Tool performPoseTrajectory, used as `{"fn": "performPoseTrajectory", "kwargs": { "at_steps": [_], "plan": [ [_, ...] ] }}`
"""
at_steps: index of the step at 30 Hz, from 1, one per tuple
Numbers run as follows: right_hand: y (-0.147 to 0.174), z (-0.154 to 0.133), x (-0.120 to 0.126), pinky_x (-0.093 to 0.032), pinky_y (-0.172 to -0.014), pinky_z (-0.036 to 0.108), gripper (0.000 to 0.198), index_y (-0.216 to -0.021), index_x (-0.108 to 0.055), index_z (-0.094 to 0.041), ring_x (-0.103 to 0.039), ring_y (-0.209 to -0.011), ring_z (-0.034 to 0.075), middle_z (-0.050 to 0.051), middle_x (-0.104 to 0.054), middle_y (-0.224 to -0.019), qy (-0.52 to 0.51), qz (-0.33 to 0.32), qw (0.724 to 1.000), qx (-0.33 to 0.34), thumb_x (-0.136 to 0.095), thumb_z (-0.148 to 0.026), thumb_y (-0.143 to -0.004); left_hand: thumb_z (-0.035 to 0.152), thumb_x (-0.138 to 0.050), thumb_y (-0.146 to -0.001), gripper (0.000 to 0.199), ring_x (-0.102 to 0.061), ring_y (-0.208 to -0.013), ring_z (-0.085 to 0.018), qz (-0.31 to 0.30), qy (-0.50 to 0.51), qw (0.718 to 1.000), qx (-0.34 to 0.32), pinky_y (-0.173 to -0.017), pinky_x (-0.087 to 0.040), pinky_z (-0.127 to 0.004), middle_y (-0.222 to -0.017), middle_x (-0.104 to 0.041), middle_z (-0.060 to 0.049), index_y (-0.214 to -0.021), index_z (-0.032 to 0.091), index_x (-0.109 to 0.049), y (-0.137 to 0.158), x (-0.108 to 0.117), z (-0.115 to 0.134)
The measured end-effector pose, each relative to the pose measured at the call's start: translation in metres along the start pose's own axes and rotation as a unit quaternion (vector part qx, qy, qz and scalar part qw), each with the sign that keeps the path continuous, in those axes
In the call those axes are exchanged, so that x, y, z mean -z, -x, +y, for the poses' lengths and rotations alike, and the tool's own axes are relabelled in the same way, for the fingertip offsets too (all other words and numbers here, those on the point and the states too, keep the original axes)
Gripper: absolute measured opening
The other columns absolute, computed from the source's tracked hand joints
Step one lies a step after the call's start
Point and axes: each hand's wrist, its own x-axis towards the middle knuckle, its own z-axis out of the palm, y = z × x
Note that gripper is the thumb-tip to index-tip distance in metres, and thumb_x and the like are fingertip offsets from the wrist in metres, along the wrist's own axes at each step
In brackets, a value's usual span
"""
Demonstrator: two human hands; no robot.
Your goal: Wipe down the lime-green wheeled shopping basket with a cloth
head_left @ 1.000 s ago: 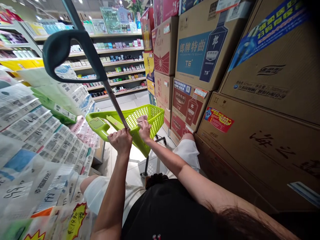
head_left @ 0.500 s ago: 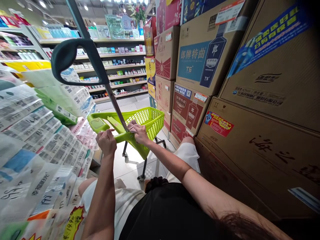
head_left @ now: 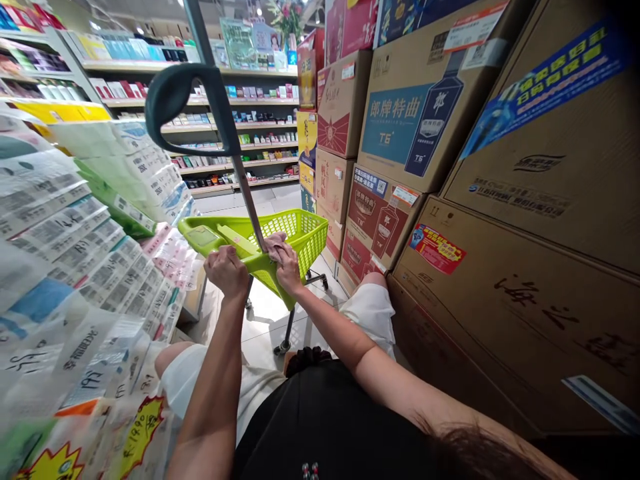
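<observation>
A lime-green shopping cart (head_left: 313, 233) with a perforated basket stands before me on the tiled floor. My left hand (head_left: 227, 272) is closed around the near rim of its green frame. Beside the foot of the grey metal pole, my right hand (head_left: 289, 268) presses a pinkish cloth (head_left: 275, 245) on the frame, fingers closed on it. A dark grey looped handle (head_left: 170, 110) sits higher up the pole, with neither hand on it. The cart's legs end in small casters (head_left: 282, 348).
Stacked cardboard boxes (head_left: 400, 127) rise close on the right. Plastic-wrapped packs (head_left: 85, 247) with handwritten prices are piled on the left. Stocked shelves (head_left: 260, 103) stand across the back, beyond the white tiled floor (head_left: 265, 193).
The cart's pole and handle appear farther right in view. My left hand has shifted right and my right hand slightly right, with the cloth still under its fingers.
</observation>
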Motion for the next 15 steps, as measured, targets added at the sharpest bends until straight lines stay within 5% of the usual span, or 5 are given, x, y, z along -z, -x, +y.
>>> {"fn": "performPoseTrajectory", "kwargs": {
  "at_steps": [5, 12, 15],
  "plan": [
    [0.007, 0.003, -0.016, -0.042, -0.115, 0.04, 0.056, -0.142, -0.057, -0.019, -0.051, -0.134, 0.025, 0.011, -0.055, -0.146, -0.004, 0.08, 0.996, -0.035, -0.046, -0.006, -0.089, 0.037, -0.027, -0.102, 0.045, -0.059, -0.105, -0.029, 0.006, 0.012, 1.0, -0.004, -0.103, -0.034, -0.044, -0.088, -0.069, -0.012, -0.092, 0.02, -0.068, 0.005, -0.006, 0.01],
    [0.013, -0.011, -0.016, -0.036, -0.122, 0.044, 0.04, -0.13, -0.065, -0.017, -0.042, -0.144, 0.026, 0.015, -0.052, -0.144, -0.016, 0.125, 0.989, 0.079, -0.045, -0.014, -0.096, 0.048, -0.013, -0.103, 0.06, -0.055, -0.099, -0.028, -0.024, 0.062, 0.996, -0.066, -0.101, -0.034, -0.045, -0.085, -0.066, -0.012, -0.09, 0.02, -0.065, 0.009, -0.007, 0.006],
    [-0.008, -0.028, -0.007, -0.039, -0.121, 0.041, 0.036, -0.131, -0.063, -0.016, -0.043, -0.144, 0.025, 0.017, -0.043, -0.148, -0.069, 0.133, 0.979, 0.135, -0.046, -0.023, -0.1, 0.054, -0.004, -0.101, 0.07, -0.054, -0.095, -0.028, -0.023, 0.076, 0.994, -0.078, -0.099, -0.035, -0.045, -0.081, -0.065, -0.011, -0.089, 0.02, -0.064, 0.009, -0.007, 0.001]
  ]
}}
